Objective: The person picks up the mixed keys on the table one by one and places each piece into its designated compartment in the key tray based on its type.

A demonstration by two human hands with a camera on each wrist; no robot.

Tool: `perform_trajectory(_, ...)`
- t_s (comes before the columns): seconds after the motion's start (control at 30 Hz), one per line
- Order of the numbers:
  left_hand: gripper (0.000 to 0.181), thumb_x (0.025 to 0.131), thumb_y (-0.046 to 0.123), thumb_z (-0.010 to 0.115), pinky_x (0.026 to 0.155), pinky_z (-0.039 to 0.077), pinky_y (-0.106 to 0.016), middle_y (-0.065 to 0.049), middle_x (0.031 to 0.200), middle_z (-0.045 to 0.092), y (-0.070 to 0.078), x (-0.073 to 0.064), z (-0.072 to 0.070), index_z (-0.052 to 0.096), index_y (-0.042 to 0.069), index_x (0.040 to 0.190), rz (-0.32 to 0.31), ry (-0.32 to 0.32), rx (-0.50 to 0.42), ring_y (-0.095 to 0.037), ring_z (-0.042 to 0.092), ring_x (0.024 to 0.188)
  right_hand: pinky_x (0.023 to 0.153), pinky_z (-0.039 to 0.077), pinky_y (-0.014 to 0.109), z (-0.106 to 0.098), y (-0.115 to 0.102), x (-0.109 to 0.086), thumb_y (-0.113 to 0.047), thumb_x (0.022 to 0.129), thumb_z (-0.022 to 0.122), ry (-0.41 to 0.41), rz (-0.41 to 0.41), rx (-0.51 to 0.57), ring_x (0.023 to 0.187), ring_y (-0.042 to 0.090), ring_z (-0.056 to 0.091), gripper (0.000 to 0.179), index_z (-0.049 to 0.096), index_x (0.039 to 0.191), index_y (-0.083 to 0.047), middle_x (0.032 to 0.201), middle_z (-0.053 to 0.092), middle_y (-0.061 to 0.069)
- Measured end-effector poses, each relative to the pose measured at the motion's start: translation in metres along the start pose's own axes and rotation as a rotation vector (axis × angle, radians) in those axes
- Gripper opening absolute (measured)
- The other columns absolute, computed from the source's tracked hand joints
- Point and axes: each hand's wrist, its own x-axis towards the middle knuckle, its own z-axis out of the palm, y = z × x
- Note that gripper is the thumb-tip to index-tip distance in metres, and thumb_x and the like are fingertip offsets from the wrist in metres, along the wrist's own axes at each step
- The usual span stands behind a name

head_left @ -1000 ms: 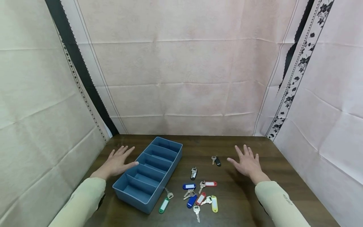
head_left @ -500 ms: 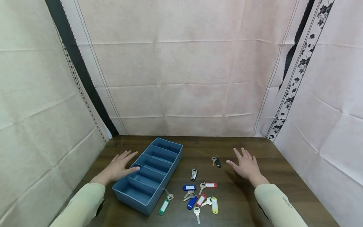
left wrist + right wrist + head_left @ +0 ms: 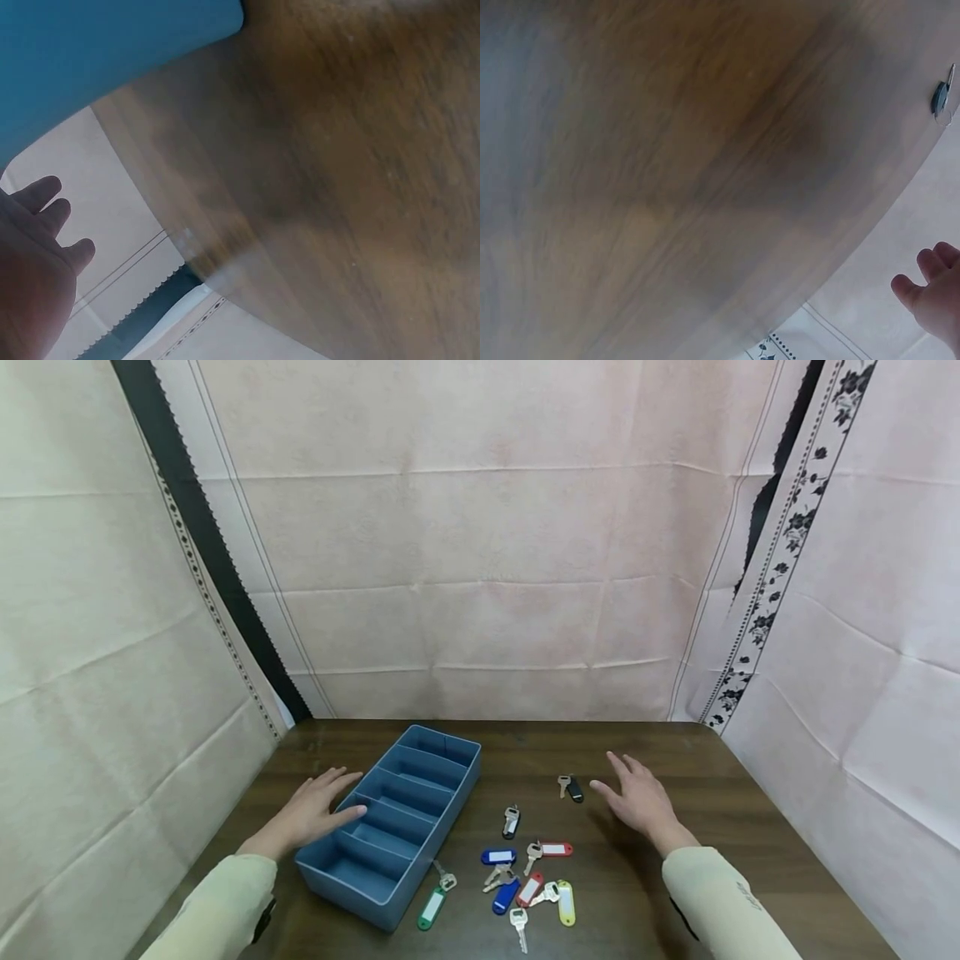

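Observation:
My left hand [image 3: 307, 814] hovers at the left side of a blue compartment tray [image 3: 341, 893], thumb reaching over its rim, fingers extended and holding nothing. My right hand [image 3: 641, 797] is raised over the table's right part with loosely spread fingers, nothing in it. Nearest to it lies a key with a black tag [image 3: 575, 789]. Another black-tagged key [image 3: 512, 821] lies closer to the tray. Below are blue tags [image 3: 498, 857], red tags [image 3: 556, 849], a yellow tag [image 3: 566, 903] and several keys [image 3: 518, 928]. A green-tagged key [image 3: 431, 908] lies against the tray's right side.
The brown wooden table [image 3: 600, 935] has pale cloth [image 3: 465, 543] hung behind and on both sides. Dividers split the tray into several compartments, running obliquely from near left to far middle.
My right hand has shifted slightly left, toward the black-tagged key. My left hand has come down a little beside the tray. Keys and tray keep their places.

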Motion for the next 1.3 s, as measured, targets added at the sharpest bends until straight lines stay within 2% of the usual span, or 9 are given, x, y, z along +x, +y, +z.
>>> perform_trajectory(0.33, 0.072, 0.094, 0.057, 0.058, 0.112, 0.011, -0.069, -0.030, 0.153, 0.032, -0.003, -0.002, 0.004, 0.046, 0.009, 0.147, -0.050, -0.014, -0.014, -0.052, 0.022, 0.142, 0.104, 0.031, 0.069, 0.007, -0.009, 0.007, -0.045, 0.100, 0.056, -0.037, 0.026, 0.048, 0.134, 0.054, 0.035, 0.067, 0.041, 0.149, -0.002, 0.148, 0.036, 0.033)
perform_trajectory(0.5, 0.073, 0.095, 0.059, 0.056, 0.111, 0.013, -0.070, -0.030, 0.153, 0.032, -0.003, -0.001, 0.006, 0.046, 0.010, 0.148, -0.033, -0.009, -0.017, -0.052, 0.024, 0.141, 0.103, 0.032, 0.068, 0.012, -0.010, 0.009, -0.040, 0.100, 0.057, -0.042, 0.034, 0.078, 0.134, 0.053, 0.035, 0.059, 0.048, 0.144, -0.001, 0.147, 0.037, 0.033)
perform_trajectory(0.7, 0.070, 0.095, 0.057, 0.056, 0.110, 0.016, -0.071, -0.030, 0.152, 0.034, -0.005, -0.005, 0.006, 0.047, 0.011, 0.147, -0.014, 0.003, -0.015, -0.054, 0.027, 0.139, 0.101, 0.035, 0.068, 0.019, -0.010, 0.015, -0.036, 0.100, 0.059, -0.045, 0.008, 0.103, 0.133, 0.054, 0.036, 0.054, 0.052, 0.141, -0.002, 0.146, 0.038, 0.033)
perform_trajectory(0.9, 0.070, 0.095, 0.058, 0.056, 0.106, 0.019, -0.074, -0.030, 0.153, 0.032, -0.006, -0.007, 0.007, 0.046, 0.013, 0.148, -0.051, -0.015, -0.041, -0.057, 0.027, 0.137, 0.103, 0.034, 0.066, 0.024, -0.007, 0.022, -0.032, 0.100, 0.060, -0.053, -0.009, 0.115, 0.132, 0.053, 0.038, 0.049, 0.056, 0.137, -0.001, 0.145, 0.040, 0.034)
perform_trajectory(1.3, 0.072, 0.095, 0.059, 0.056, 0.100, 0.025, -0.078, -0.028, 0.156, 0.027, -0.004, -0.004, 0.009, 0.043, 0.016, 0.150, -0.090, -0.034, -0.094, -0.057, 0.026, 0.137, 0.104, 0.035, 0.063, 0.030, -0.003, 0.036, -0.028, 0.098, 0.063, -0.083, -0.007, 0.142, 0.129, 0.051, 0.042, 0.039, 0.064, 0.125, 0.000, 0.140, 0.045, 0.034)
